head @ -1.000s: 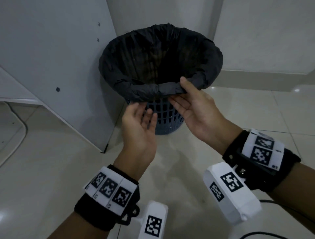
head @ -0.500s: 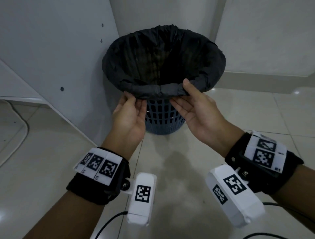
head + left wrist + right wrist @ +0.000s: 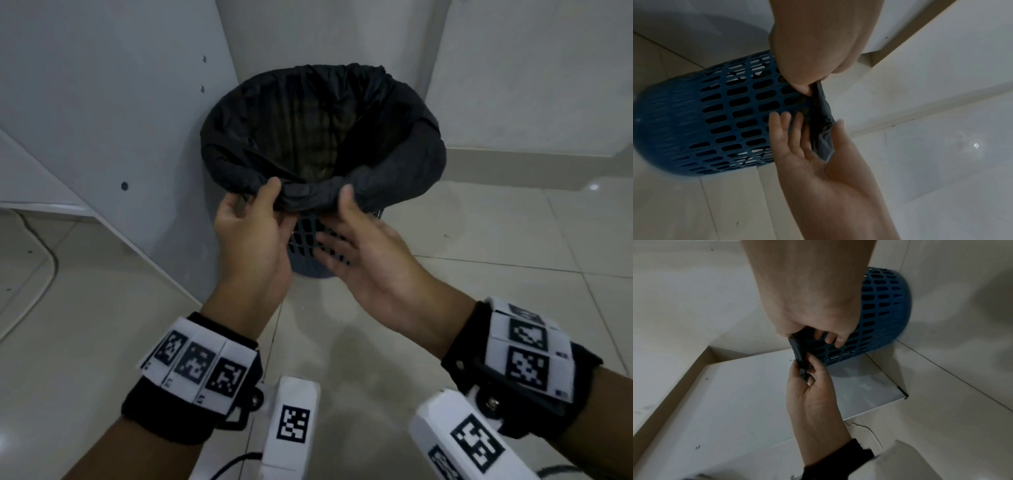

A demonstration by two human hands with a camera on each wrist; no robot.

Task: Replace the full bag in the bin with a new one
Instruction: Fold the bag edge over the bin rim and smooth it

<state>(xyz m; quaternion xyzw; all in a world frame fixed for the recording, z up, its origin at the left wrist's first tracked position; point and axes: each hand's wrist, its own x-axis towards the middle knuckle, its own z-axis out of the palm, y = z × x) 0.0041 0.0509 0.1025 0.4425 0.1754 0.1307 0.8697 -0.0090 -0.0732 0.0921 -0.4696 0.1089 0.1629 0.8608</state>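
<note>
A blue slotted bin (image 3: 306,241) stands in a corner, lined with a black bag (image 3: 404,171) whose edge is rolled over the rim. My left hand (image 3: 274,205) pinches the near fold of the bag, thumb on top. My right hand (image 3: 340,216) pinches the same fold a little to the right. In the left wrist view the left hand (image 3: 809,84) grips the bag (image 3: 822,123) against the bin (image 3: 725,113), and the right hand (image 3: 809,146) has fingers under the fold and thumb over it. The right wrist view shows both pinches on the bag (image 3: 798,353).
A white cabinet panel (image 3: 102,120) stands close to the bin's left side, and walls with a skirting (image 3: 513,164) close it in behind and to the right. The tiled floor (image 3: 479,291) spreads in front. A cable (image 3: 48,260) lies on the floor at far left.
My left hand rose from below the rim and took hold of the bag's near fold. My right hand slid left along the rim, and the fold between the hands has bunched up.
</note>
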